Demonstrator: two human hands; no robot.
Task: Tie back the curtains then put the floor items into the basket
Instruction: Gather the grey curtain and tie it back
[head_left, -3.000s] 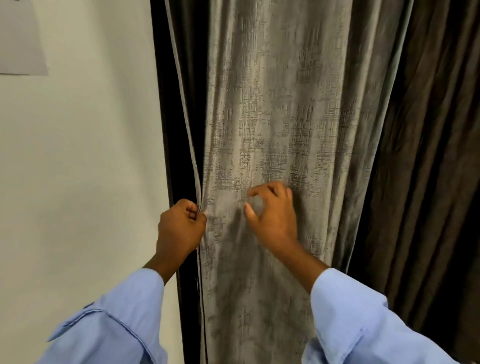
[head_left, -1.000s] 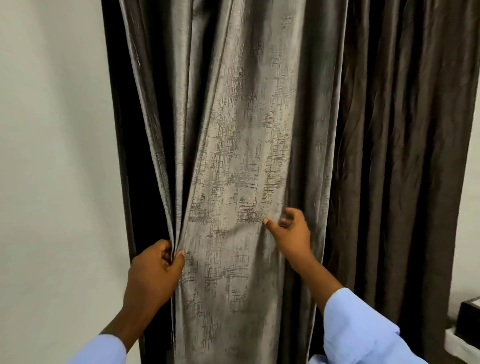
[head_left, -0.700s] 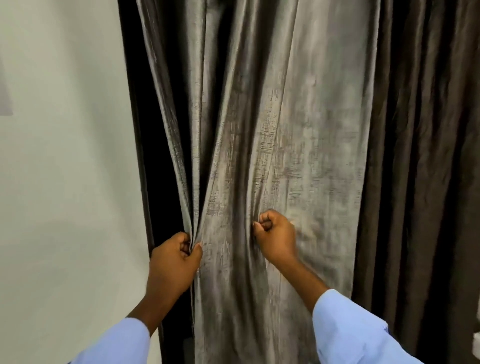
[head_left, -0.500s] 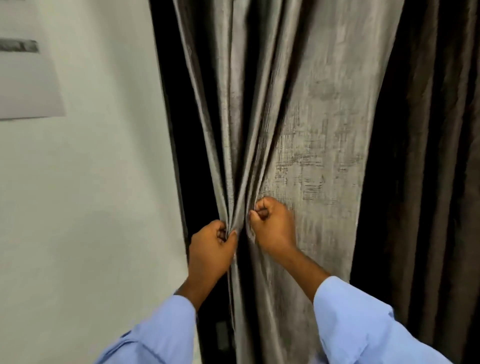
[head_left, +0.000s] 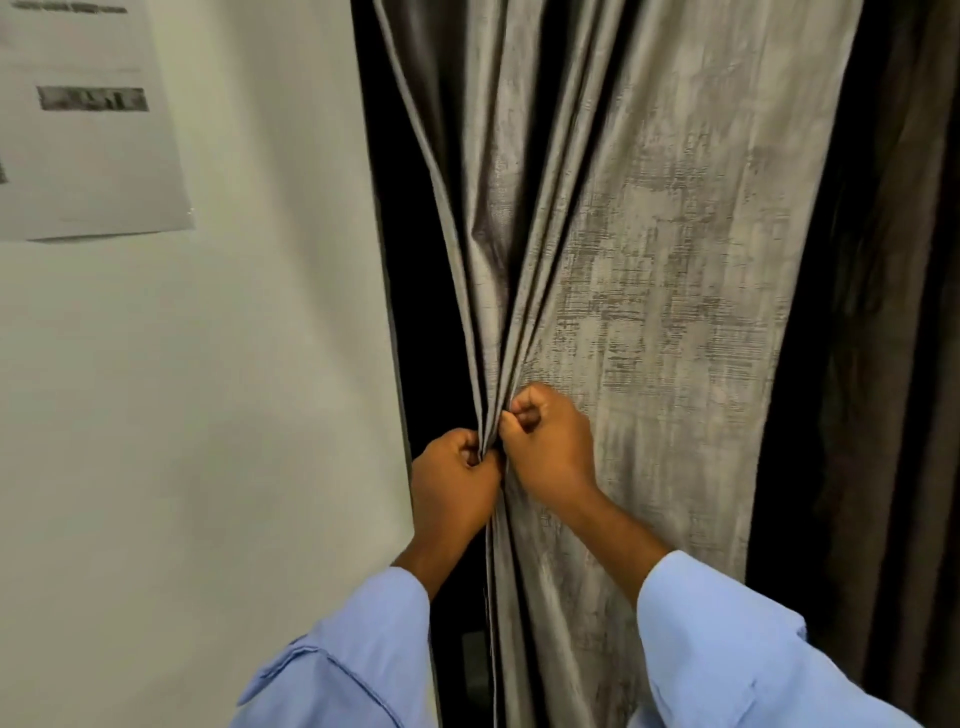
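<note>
A person in light blue shirt sleeves (head_left: 737, 644) is standing close to a grey textured curtain (head_left: 660, 291), gathering it at its left edge. The left hand (head_left: 454, 491) is closing in a fist around the curtain's hemmed edge, fingers curled tight and thumb pressing the bunched cloth. The right hand (head_left: 548, 449) is sitting just beside and slightly above it, the two hands touching, also clenching into a fist with a fold of the same fabric pinched between thumb and curled fingers. Above the hands, several pleats are fanning upward and outward from the pinch point; below them, the cloth is hanging straight down between the forearms. A darker brown curtain (head_left: 893, 332) is hanging along the right edge of the grey one, partly behind it. To the left of the grey curtain, a narrow black gap (head_left: 410, 270) is showing beside a pale wall (head_left: 223, 395). A printed sheet of paper (head_left: 88, 124) is hanging on the wall near the upper left corner, its text too blurred to read.
</note>
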